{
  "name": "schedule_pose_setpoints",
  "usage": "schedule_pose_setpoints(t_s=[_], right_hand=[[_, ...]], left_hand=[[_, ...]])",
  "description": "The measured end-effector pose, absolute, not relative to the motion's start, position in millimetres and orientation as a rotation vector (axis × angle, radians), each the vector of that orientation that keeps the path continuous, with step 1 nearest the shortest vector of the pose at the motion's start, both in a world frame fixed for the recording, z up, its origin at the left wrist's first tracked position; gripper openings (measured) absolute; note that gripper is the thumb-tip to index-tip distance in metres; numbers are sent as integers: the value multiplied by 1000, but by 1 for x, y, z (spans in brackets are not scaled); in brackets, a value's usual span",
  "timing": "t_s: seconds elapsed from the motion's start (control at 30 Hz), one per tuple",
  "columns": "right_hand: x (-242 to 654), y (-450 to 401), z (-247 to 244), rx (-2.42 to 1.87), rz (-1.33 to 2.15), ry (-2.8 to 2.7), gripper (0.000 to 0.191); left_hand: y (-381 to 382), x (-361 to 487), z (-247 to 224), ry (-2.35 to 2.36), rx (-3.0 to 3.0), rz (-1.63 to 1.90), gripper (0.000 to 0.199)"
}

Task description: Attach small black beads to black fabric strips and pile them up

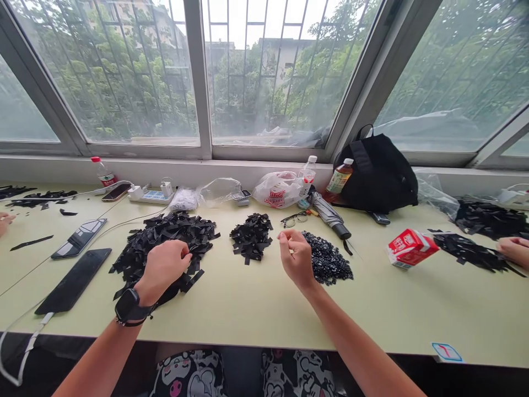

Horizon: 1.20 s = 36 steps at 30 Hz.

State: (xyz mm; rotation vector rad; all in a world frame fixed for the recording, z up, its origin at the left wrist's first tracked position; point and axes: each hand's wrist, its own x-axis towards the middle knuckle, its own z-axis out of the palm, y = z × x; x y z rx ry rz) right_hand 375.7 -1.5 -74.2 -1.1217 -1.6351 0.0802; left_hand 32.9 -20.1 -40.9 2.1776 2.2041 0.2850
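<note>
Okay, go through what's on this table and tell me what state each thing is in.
Left hand, fingers bunched over the strips.
Right hand, raised, fingertips pinched together.
Loose pile of black strips, heaped.
Heap of small black pellets, spread loosely.
Black folded umbrella, lying down.
Red-and-white paper carton, tipped over.

Surface: pale green counter (248,314)
Middle: large heap of black strips (177,231), smaller heap of black strips (251,237), black beads (326,262), glasses (294,219), folded umbrella (330,216), white plastic bag (278,190)
Left: two phones (73,280), power strip (151,196)
Right: red-and-white carton (412,248), black backpack (378,173), spread of black strips (471,252)
</note>
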Motion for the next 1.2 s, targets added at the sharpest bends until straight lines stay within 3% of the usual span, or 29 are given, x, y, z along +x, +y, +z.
schedule_pose_setpoints(t_s=[0.3, 0.43, 0.63, 0.83, 1.0, 1.2], right_hand=[[379, -12, -67, -1242, 148, -1496, 55], [381, -11, -66, -1227, 154, -1460, 53], [385, -1, -63, -1252, 23, -1516, 24], [407, 16, -67, -1256, 73, -1528, 47], [429, 25, -66, -1245, 109, -1487, 46], [466, 32, -64, -1493, -119, -1592, 40]], left_hand=[[-20, 9, -13, 2258, 2064, 595, 29], [-15, -6, -11, 2204, 1993, 795, 23], [-10, 5, -15, 1728, 1749, 1275, 31], [-9, 54, -16, 1468, 1582, 1444, 37], [-5, 90, -22, 1338, 1553, 1496, 34], [7, 121, -37, 1214, 1618, 1441, 29]])
